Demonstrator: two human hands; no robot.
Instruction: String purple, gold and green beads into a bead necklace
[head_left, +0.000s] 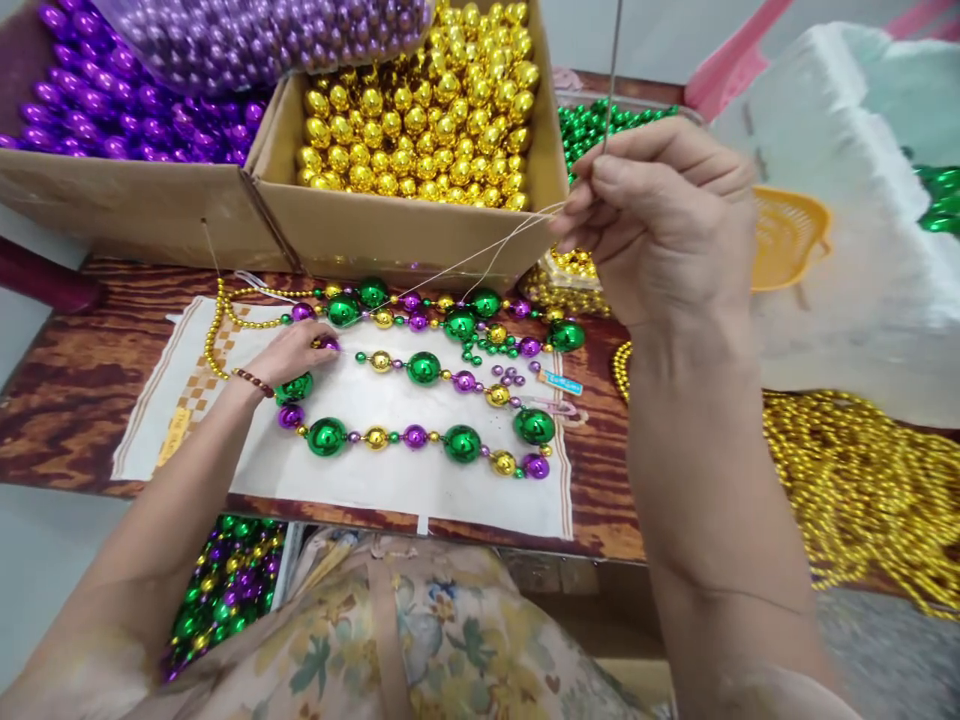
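Observation:
My right hand (660, 215) is raised over the table, fingers pinched on a long thin needle (613, 70) that points upward, with pale thread (480, 255) running from it down to the left. My left hand (292, 350) rests on a white cloth (375, 480), its fingertips closed on a small purple bead (327, 343) at the thread's end. A strand of green, gold and purple beads (424, 368) lies in loops on the cloth, right beside my left hand.
Cardboard boxes of gold beads (420, 100) and purple beads (97, 100) stand at the back. Green bead strands (592, 125), a yellow basket (787, 235), a white foam block (862, 200) and gold strands (862, 480) lie at right. A bin of mixed beads (225, 585) sits below the table's edge.

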